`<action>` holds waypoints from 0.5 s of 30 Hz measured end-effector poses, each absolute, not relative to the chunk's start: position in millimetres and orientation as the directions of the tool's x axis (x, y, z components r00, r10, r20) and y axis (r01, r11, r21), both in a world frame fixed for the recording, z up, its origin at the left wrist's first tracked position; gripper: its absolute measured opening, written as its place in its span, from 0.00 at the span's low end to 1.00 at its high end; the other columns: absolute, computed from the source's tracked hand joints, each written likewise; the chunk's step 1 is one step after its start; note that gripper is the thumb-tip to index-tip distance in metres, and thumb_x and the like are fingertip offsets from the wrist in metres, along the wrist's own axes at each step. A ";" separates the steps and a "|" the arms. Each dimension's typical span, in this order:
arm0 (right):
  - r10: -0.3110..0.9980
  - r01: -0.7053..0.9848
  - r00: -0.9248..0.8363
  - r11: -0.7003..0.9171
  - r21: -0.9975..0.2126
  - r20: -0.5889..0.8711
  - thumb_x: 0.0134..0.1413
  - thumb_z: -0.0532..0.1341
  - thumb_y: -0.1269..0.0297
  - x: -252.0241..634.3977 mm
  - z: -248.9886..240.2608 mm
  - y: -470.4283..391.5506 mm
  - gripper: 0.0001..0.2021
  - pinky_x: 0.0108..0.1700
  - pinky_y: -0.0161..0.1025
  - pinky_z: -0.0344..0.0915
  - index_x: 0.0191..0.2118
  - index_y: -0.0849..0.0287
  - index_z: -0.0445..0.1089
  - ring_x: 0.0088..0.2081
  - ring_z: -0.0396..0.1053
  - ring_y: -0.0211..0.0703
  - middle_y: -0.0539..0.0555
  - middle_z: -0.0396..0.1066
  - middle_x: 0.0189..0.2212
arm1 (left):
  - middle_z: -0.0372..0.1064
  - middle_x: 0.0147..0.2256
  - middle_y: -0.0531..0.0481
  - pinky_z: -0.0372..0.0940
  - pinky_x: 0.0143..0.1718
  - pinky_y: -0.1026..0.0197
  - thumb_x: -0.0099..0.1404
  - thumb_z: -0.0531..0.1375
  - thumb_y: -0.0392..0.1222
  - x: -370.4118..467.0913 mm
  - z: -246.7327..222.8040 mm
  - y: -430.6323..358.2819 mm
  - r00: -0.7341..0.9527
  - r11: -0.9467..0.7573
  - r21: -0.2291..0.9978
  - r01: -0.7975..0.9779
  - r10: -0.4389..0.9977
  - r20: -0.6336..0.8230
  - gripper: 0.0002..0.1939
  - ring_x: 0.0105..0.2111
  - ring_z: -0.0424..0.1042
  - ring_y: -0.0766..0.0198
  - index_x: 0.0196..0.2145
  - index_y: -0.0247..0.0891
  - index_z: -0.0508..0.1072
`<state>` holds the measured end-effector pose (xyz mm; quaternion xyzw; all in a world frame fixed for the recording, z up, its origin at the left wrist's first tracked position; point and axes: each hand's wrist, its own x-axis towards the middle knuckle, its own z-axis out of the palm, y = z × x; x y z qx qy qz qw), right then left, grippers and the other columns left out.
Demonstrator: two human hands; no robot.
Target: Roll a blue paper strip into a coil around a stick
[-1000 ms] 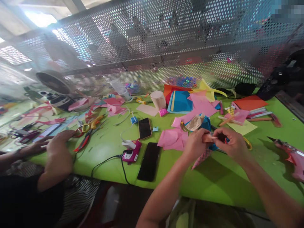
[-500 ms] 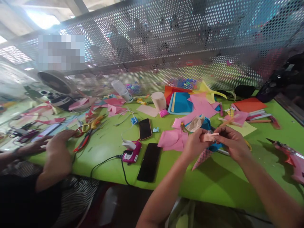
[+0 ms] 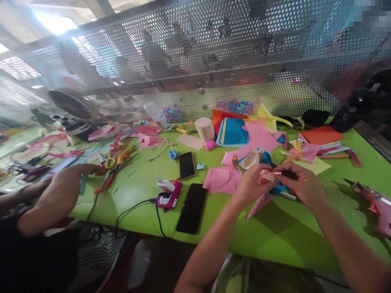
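Both hands meet over the right part of the green table. My left hand (image 3: 252, 183) pinches a small crumpled pale pink piece (image 3: 266, 176). The fingers of my right hand (image 3: 301, 179) are closed on the right end of that same piece. Beneath the hands, a pink checkered cone (image 3: 259, 204) points down and left, with blue paper (image 3: 277, 189) beside it. Crumpled beige paper (image 3: 251, 159) lies just behind my left hand. A pink paper sheet (image 3: 222, 180) is flat to the left of it.
Two phones (image 3: 192, 208) and a magenta power adapter (image 3: 170, 195) with cords lie left of my arms. A pink glue gun (image 3: 374, 203) is at the right. Scissors (image 3: 111, 175) lie near another person's arm (image 3: 58, 191). Blue sheets (image 3: 233, 132) and a paper roll (image 3: 204, 129) stand behind.
The pale pink piece looks more crumpled between my hands, which have shifted slightly. The other person's arm at the left has moved left and down.
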<state>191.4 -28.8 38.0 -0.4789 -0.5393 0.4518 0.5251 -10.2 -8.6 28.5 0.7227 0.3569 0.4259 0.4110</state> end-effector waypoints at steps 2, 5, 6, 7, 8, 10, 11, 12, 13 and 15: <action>0.987 0.096 0.018 0.159 -0.983 0.161 0.48 0.80 0.40 191.0 39.8 -30.2 0.21 0.38 0.43 0.75 0.38 0.51 0.85 0.35 0.78 0.46 0.52 0.82 0.33 | 0.80 0.48 0.46 0.72 0.54 0.54 0.68 0.69 0.41 -9.4 26.9 -8.3 0.369 -0.479 0.854 0.204 0.846 0.386 0.13 0.50 0.79 0.54 0.50 0.42 0.78; 0.979 0.153 -0.002 0.200 -0.968 0.203 0.51 0.78 0.39 190.8 41.6 -32.4 0.21 0.36 0.42 0.74 0.38 0.52 0.85 0.34 0.77 0.46 0.53 0.82 0.32 | 0.80 0.45 0.46 0.72 0.50 0.56 0.70 0.66 0.36 -8.5 24.1 -6.8 0.358 -0.568 0.788 0.239 0.806 0.472 0.09 0.48 0.79 0.55 0.47 0.42 0.79; 0.976 0.171 -0.003 0.216 -0.961 0.219 0.52 0.77 0.39 190.7 41.3 -32.9 0.21 0.36 0.42 0.74 0.39 0.52 0.85 0.34 0.77 0.46 0.53 0.82 0.32 | 0.80 0.44 0.46 0.72 0.49 0.56 0.70 0.65 0.35 -8.4 23.3 -6.2 0.353 -0.583 0.775 0.244 0.798 0.489 0.09 0.47 0.79 0.56 0.47 0.42 0.79; 0.972 0.191 -0.001 0.231 -0.954 0.236 0.53 0.77 0.39 190.7 40.6 -33.3 0.21 0.36 0.42 0.74 0.39 0.51 0.85 0.33 0.77 0.46 0.52 0.81 0.32 | 0.80 0.44 0.47 0.72 0.48 0.57 0.71 0.64 0.35 -8.5 22.6 -5.8 0.346 -0.592 0.767 0.248 0.793 0.501 0.08 0.46 0.79 0.56 0.46 0.42 0.79; 0.968 0.213 0.007 0.244 -0.946 0.251 0.54 0.76 0.38 190.5 39.5 -33.7 0.21 0.36 0.42 0.74 0.39 0.51 0.85 0.33 0.76 0.46 0.52 0.81 0.32 | 0.80 0.43 0.46 0.73 0.48 0.57 0.71 0.63 0.35 -8.6 22.1 -5.5 0.341 -0.598 0.761 0.253 0.791 0.508 0.08 0.46 0.79 0.56 0.46 0.42 0.80; 0.965 0.246 0.017 0.251 -0.936 0.263 0.55 0.76 0.39 189.8 36.6 -34.5 0.20 0.36 0.42 0.73 0.40 0.51 0.85 0.33 0.75 0.45 0.52 0.80 0.31 | 0.80 0.43 0.46 0.73 0.48 0.56 0.72 0.63 0.35 -9.1 21.6 -5.4 0.332 -0.601 0.752 0.272 0.792 0.513 0.07 0.46 0.80 0.56 0.45 0.42 0.80; 0.966 0.250 0.021 0.243 -0.937 0.256 0.55 0.76 0.40 189.3 35.1 -34.9 0.20 0.36 0.42 0.72 0.39 0.51 0.84 0.32 0.74 0.45 0.52 0.79 0.31 | 0.80 0.43 0.46 0.73 0.48 0.56 0.72 0.63 0.35 -9.2 21.5 -5.7 0.331 -0.599 0.746 0.291 0.794 0.509 0.07 0.46 0.80 0.56 0.45 0.41 0.80; 0.970 0.242 0.028 0.226 -0.944 0.240 0.55 0.76 0.41 188.6 33.8 -35.2 0.19 0.35 0.42 0.71 0.39 0.52 0.84 0.32 0.73 0.44 0.51 0.78 0.30 | 0.80 0.44 0.45 0.73 0.48 0.56 0.72 0.63 0.35 -9.1 21.4 -6.2 0.335 -0.596 0.739 0.314 0.798 0.501 0.07 0.46 0.80 0.56 0.45 0.41 0.80; 0.977 0.219 0.035 0.200 -0.955 0.212 0.54 0.77 0.41 187.9 32.8 -35.5 0.19 0.34 0.41 0.70 0.38 0.52 0.83 0.31 0.72 0.43 0.51 0.77 0.29 | 0.80 0.44 0.45 0.73 0.48 0.56 0.72 0.63 0.35 -8.8 21.3 -6.8 0.343 -0.594 0.730 0.338 0.800 0.492 0.07 0.45 0.80 0.56 0.45 0.41 0.80; 0.990 0.126 0.041 0.128 -0.984 0.134 0.51 0.79 0.43 187.1 31.7 -35.8 0.19 0.32 0.39 0.68 0.37 0.52 0.82 0.30 0.70 0.42 0.50 0.76 0.28 | 0.80 0.45 0.44 0.73 0.46 0.56 0.72 0.63 0.35 -7.3 20.8 -8.2 0.371 -0.602 0.703 0.377 0.794 0.481 0.08 0.44 0.80 0.56 0.46 0.41 0.80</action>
